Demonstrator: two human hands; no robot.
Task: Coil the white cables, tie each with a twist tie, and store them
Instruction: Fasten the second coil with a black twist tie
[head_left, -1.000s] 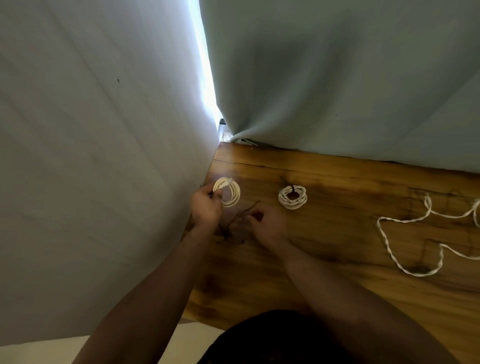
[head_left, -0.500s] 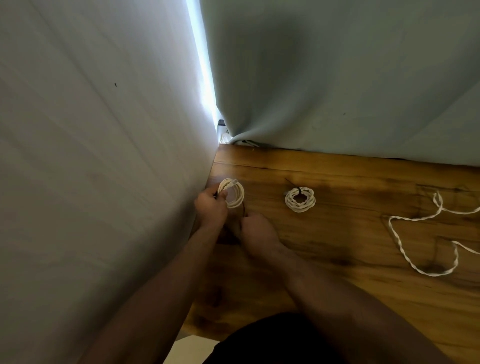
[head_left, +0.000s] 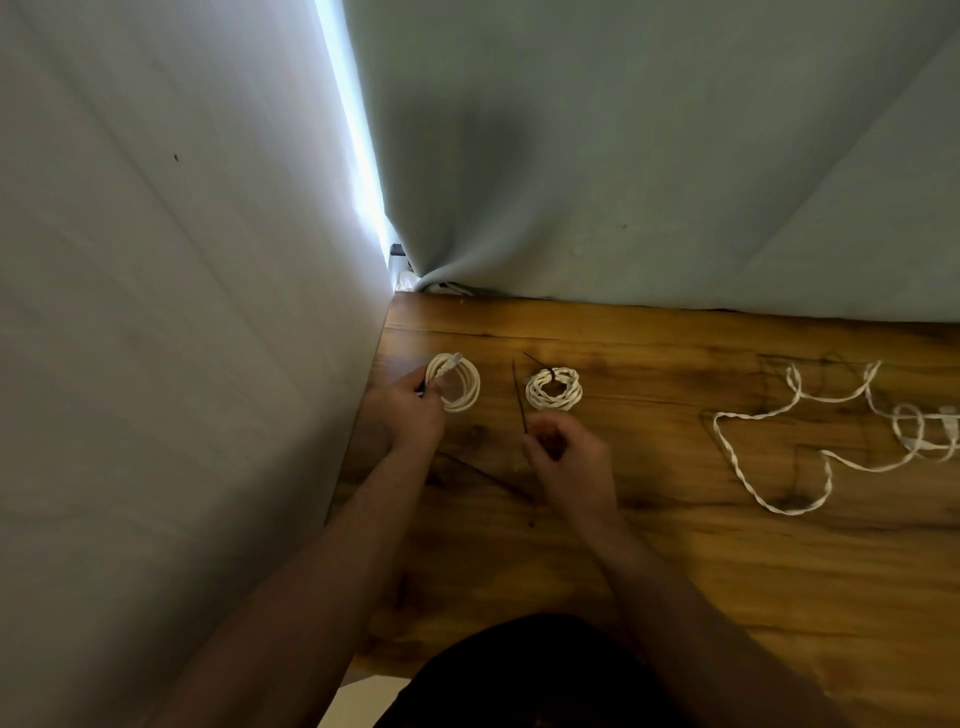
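Judging from the wooden table (head_left: 727, 597), the job stood partway. One braided coil (head_left: 554, 391) lay tied, a second coil (head_left: 460, 387) awaited its tie, and a loose cable (head_left: 787, 511) sprawled uncoiled at right. The left hand (head_left: 408, 413) gripped the second coil's near edge. The right hand (head_left: 569, 460), fingers curled, pinched an upright twist tie (head_left: 518, 397) between the two coils.
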